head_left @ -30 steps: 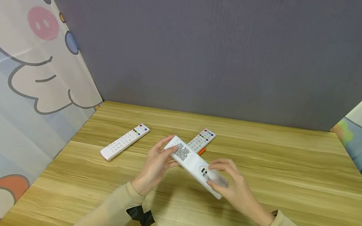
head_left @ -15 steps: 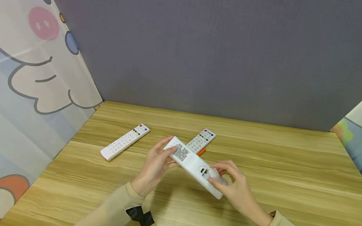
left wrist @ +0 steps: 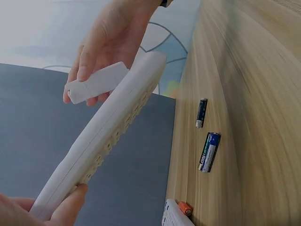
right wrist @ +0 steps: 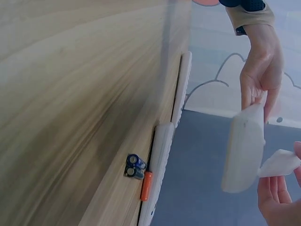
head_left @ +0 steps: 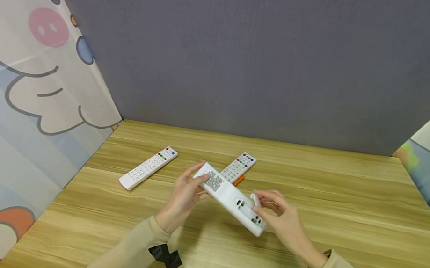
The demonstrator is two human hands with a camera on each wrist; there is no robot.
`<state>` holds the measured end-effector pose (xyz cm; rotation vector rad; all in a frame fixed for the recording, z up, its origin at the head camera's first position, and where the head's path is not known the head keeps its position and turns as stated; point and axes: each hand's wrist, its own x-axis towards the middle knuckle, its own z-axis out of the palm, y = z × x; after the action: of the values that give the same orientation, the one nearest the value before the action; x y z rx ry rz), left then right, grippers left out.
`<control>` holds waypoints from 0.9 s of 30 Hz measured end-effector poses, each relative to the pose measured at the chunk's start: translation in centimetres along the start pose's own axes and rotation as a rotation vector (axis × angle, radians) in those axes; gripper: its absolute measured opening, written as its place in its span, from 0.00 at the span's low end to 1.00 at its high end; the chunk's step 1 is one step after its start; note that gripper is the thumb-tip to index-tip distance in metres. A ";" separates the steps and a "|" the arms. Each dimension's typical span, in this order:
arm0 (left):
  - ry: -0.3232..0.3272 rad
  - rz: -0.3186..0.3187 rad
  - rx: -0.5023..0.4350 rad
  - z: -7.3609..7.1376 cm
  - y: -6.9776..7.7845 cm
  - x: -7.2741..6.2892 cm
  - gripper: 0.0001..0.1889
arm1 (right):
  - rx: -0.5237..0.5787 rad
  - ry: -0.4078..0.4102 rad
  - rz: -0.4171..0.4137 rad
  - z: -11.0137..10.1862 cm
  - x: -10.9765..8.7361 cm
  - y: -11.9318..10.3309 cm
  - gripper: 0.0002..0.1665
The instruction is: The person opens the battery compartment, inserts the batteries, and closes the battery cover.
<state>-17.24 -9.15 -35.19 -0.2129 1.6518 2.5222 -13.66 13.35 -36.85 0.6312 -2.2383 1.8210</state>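
Note:
My left hand (head_left: 182, 197) grips a white remote control (head_left: 229, 195) by one end, back side up, above the table. Its battery compartment (head_left: 247, 209) is uncovered, and no batteries show in it. Between thumb and fingers my right hand (head_left: 284, 221) pinches the small white battery cover (left wrist: 98, 84), tilted up beside the compartment. In the right wrist view, the cover's lower end lies close to the remote's edge; whether they touch I cannot tell. Two blue-and-black batteries, one nearer (left wrist: 209, 151) and one farther (left wrist: 201, 113), lie on the table, hidden in the head view.
A second white remote (head_left: 148, 168) lies face up on the left of the wooden table (head_left: 336, 197). Behind the held remote lies a third remote (head_left: 238, 167), with an orange battery (head_left: 239, 180) against its side. A grey panel (head_left: 270, 58) stands at the back.
My right hand has lifted the battery cover off the remote's back and tilted it up, baring the compartment. My left hand keeps nearly the same hold and place.

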 end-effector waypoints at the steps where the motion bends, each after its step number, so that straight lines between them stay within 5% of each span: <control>1: -0.001 -0.003 0.002 -0.1 0.0 0.0 0.24 | 0.002 0.001 0.001 -0.1 0.0 0.0 0.19; 17: 0.039 -0.002 0.023 -1.4 0.2 0.1 0.24 | -0.141 0.003 -0.057 -2.7 -0.1 0.7 0.19; 27: 0.061 -0.001 0.021 -2.7 0.6 0.0 0.23 | -0.296 -0.037 0.025 -5.1 -0.7 2.3 0.17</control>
<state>-17.20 -11.86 -35.69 -0.2917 1.6987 2.5205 -14.63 18.77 -38.03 0.5850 -2.4818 1.4555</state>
